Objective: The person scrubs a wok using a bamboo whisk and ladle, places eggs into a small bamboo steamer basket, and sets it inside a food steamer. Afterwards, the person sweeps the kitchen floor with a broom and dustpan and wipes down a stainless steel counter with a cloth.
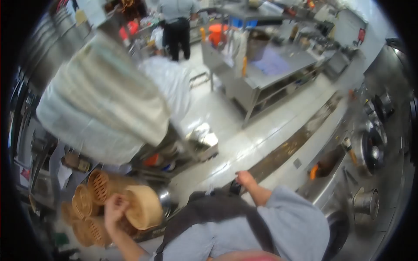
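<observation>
My left hand (116,209) is at the lower left, its fingers curled at the near edge of a round bamboo steamer (150,208). That steamer is tilted on its side, its inner face turned toward the hand. Just behind and left of it, more bamboo steamers (80,201) lie stacked on their sides, their slatted faces showing. My right hand (246,179) is out in front of my dark apron (196,213), fingers curled closed. A small dark thing (235,188) shows just below those fingers; blur hides what it is.
A cloth-covered stack (104,100) rises at the left. Ahead stands a steel worktable (278,69) with a shelf below. A person (176,26) stands farther back. Woks (370,148) and a metal pot (365,203) line the right. A dark floor channel (296,143) crosses the tiles.
</observation>
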Available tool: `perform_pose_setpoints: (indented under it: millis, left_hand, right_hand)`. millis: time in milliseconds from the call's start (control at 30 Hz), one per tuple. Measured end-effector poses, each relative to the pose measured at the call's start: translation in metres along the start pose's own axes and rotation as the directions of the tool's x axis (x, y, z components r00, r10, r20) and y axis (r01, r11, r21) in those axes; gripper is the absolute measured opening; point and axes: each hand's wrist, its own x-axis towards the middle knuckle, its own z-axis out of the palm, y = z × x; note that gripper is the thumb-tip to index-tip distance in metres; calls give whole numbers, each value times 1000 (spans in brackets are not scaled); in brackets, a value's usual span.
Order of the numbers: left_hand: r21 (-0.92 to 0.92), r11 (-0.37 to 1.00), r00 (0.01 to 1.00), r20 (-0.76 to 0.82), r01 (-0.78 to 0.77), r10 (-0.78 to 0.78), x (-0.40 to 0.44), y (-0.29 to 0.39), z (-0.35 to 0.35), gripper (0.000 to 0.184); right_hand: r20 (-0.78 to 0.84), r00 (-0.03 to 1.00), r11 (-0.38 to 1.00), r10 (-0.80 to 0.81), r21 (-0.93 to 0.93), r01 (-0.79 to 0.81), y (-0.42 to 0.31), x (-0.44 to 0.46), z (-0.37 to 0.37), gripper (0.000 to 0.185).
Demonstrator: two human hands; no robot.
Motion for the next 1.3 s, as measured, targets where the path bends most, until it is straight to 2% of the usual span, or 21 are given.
perform_pose_setpoints:
  millis: [67, 133, 200, 233, 267, 333, 433, 500, 633, 733, 800, 833, 900, 933, 967, 1000, 1067, 1100, 1133, 1167, 1300]
  left_hand:
    - [53, 999, 988, 152, -4, -4, 30, 24, 95, 22]
    - [-5, 998, 968, 244, 68, -65, 67, 27, 173, 19]
    - [-133, 985, 962, 264, 113, -75, 88, 40, 228, 18]
    - [-61, 994, 950, 304, 89, -66, 100, 49, 247, 18]
    - [15, 998, 939, 339, 57, -58, 112, 56, 264, 18]
    - [-94, 989, 922, 381, 118, -73, 133, 65, 297, 19]
    - [-226, 958, 891, 451, 175, -56, 153, 85, 331, 18]
    - [-306, 922, 852, 522, 236, -45, 174, 82, 354, 18]
    - [-253, 934, 839, 538, 253, -82, 211, 98, 382, 19]
    - [-333, 885, 825, 557, 324, -93, 248, 85, 404, 19]
    - [-326, 859, 811, 563, 395, -159, 274, 106, 406, 17]
    - [-313, 874, 808, 572, 371, -138, 292, 110, 410, 14]
    - [-277, 900, 818, 559, 336, -133, 316, 126, 407, 9]
    - [-291, 890, 790, 602, 351, -115, 335, 126, 407, 11]
    - [-323, 892, 819, 568, 316, -84, 352, 133, 408, 12]
    - [-365, 903, 869, 494, 229, -21, 374, 134, 417, 14]
    - [-278, 958, 906, 420, 72, 54, 426, 118, 439, 23]
    - [-321, 946, 908, 408, 50, 91, 454, 112, 453, 28]
    - [-255, 966, 940, 335, 30, 59, 472, 129, 458, 28]
    - [-353, 932, 946, 322, 82, 39, 484, 159, 453, 26]
    - [-580, 804, 976, 216, 134, -7, 540, 224, 459, 23]
  right_hand:
    - [-40, 999, 976, -33, -215, 23, 44, 22, -26, 27]
    - [-473, 834, 954, -283, -229, 194, 101, 30, -54, 26]
    - [-240, 951, 960, 194, 248, -133, 149, 24, -94, 27]
    - [-276, 941, 963, 196, 234, -132, 173, 20, -113, 27]
    - [-299, 941, 987, 160, 53, -151, 203, 14, -125, 27]
    - [-311, 946, 931, 96, -309, -196, 250, 2, -139, 26]
    - [-298, 910, 886, 288, -278, -371, 282, -3, -151, 29]
    - [-244, 915, 886, 322, -263, -382, 263, -8, -166, 25]
    - [-77, 988, 893, 132, -424, -153, 232, 34, -168, 21]
    - [66, 994, 951, 90, -301, -66, 205, 68, -176, 21]
    - [-8, 999, 989, -44, 142, 45, 206, 107, -180, 23]
    - [4, 999, 990, -48, 136, 47, 204, 126, -191, 23]
    - [-190, 935, 933, -300, -264, 246, 191, 149, -207, 22]
    - [-122, 968, 957, -221, -218, 191, 152, 150, -245, 24]
    - [-237, 962, 986, -137, -123, 111, 145, 162, -254, 26]
    - [-244, 949, 975, -199, -146, 167, 135, 177, -272, 27]
    - [-155, 972, 958, 175, 254, -132, 101, 192, -312, 39]
    - [-210, 962, 978, 176, 149, -146, 77, 196, -328, 38]
    - [-156, 950, 944, 269, 239, -228, 51, 195, -345, 37]
    - [-305, 951, 997, 50, 73, -29, 75, 205, -335, 36]
    - [-296, 945, 988, 139, 101, -114, 46, 208, -363, 36]
